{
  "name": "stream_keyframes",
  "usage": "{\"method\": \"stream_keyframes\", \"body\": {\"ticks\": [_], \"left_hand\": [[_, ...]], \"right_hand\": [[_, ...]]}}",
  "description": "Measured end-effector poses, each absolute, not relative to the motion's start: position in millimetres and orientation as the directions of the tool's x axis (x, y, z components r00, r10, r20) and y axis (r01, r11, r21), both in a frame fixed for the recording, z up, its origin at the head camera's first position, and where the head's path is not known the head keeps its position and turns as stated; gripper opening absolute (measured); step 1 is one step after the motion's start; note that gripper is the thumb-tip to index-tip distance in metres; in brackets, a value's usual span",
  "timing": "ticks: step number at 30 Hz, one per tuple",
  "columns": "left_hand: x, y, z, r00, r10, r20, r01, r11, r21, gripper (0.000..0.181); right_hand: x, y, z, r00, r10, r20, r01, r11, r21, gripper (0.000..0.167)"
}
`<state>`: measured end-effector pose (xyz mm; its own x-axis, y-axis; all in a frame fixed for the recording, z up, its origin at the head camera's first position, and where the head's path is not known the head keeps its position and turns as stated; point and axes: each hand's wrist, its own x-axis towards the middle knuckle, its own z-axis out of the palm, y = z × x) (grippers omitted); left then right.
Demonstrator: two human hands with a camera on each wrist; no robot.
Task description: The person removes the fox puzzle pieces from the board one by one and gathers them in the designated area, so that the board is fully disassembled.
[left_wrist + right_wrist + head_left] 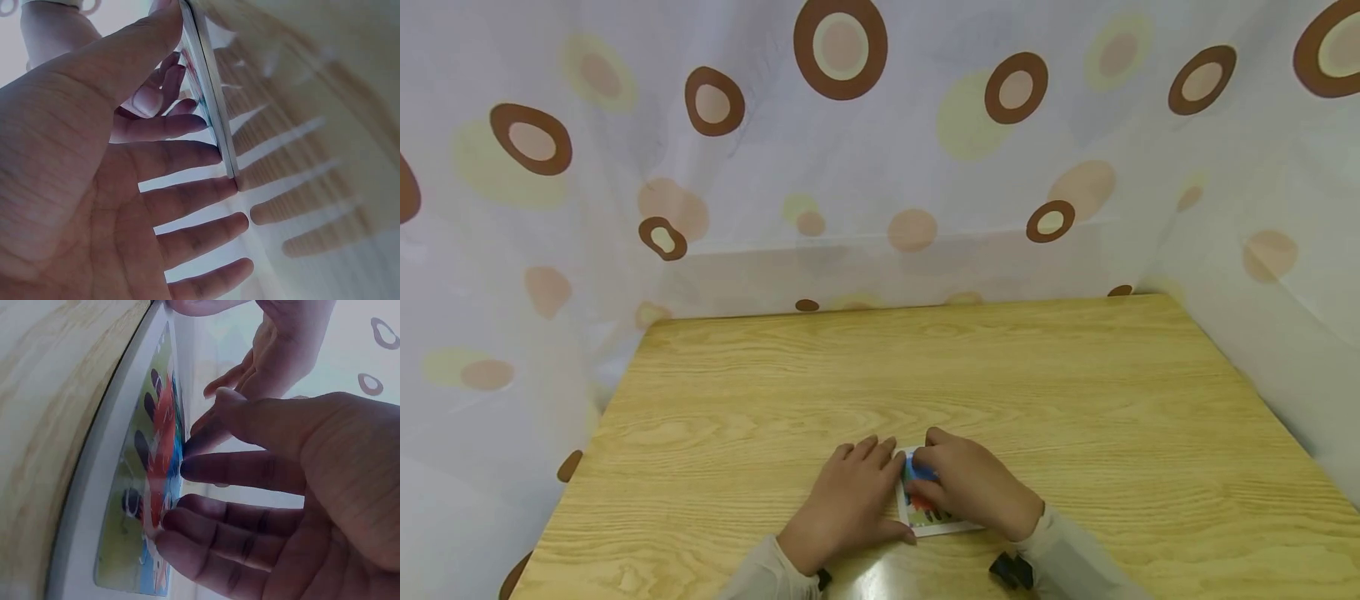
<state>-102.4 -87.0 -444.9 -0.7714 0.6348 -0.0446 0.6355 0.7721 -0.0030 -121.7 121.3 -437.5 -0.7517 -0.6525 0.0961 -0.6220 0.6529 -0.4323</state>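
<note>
A small flat picture board [937,529] with a white border lies on the table between the hands. Its picture shows a red animal with dark legs [164,434] on green and blue. My left hand [853,500] lies along the board's left side, fingers spread and nearly straight. In the left wrist view, its thumb and forefinger touch the board's edge [215,100]. Over the picture is my right hand [976,485], its fingers loosely bent. The right wrist view has those fingertips [178,547] at the picture's surface, with nothing visibly pinched.
The wood-grain table [865,375] stretches beyond the hands to a white curtain [760,183] with brown and pastel spots. That curtain also hangs along both sides. A black object [1011,572] sits by the right wrist.
</note>
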Motion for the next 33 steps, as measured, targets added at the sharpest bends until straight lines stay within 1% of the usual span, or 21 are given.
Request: {"method": "stream_keyframes", "body": {"ticks": [5, 8, 12, 16, 24, 30, 33], "left_hand": [[-103.6, -88.6, -444.8, -0.777, 0.626, -0.063, 0.626, 0.779, 0.024, 0.1], [-103.0, -88.3, -443.6, -0.781, 0.619, -0.082, 0.62, 0.784, 0.02, 0.102], [-100.4, -86.7, -441.4, -0.796, 0.598, -0.091, 0.602, 0.799, -0.016, 0.106], [-99.9, -87.1, -439.8, -0.814, 0.573, -0.094, 0.578, 0.815, -0.034, 0.108], [-101.0, -89.7, -440.6, -0.82, 0.562, -0.111, 0.567, 0.824, -0.018, 0.107], [-100.7, -90.2, -440.5, -0.824, 0.554, -0.117, 0.557, 0.83, 0.001, 0.108], [-100.5, -90.4, -438.9, -0.827, 0.548, -0.126, 0.551, 0.834, 0.017, 0.109]], "right_hand": [[-127.5, 116.7, -441.8, -0.724, -0.686, 0.072, -0.647, 0.638, -0.418, 0.018], [-129.5, 115.7, -445.1, -0.727, -0.684, 0.052, -0.632, 0.638, -0.441, 0.021], [-129.8, 115.5, -448.5, -0.738, -0.673, 0.047, -0.614, 0.642, -0.459, 0.025], [-131.8, 115.1, -448.5, -0.742, -0.67, 0.038, -0.603, 0.641, -0.474, 0.024], [-133.7, 115.1, -445.7, -0.733, -0.681, 0.002, -0.585, 0.629, -0.512, 0.02], [-132.6, 115.4, -444.0, -0.725, -0.688, 0.018, -0.597, 0.616, -0.515, 0.027], [-132.1, 116.0, -443.7, -0.72, -0.693, 0.024, -0.611, 0.617, -0.496, 0.027]]}}
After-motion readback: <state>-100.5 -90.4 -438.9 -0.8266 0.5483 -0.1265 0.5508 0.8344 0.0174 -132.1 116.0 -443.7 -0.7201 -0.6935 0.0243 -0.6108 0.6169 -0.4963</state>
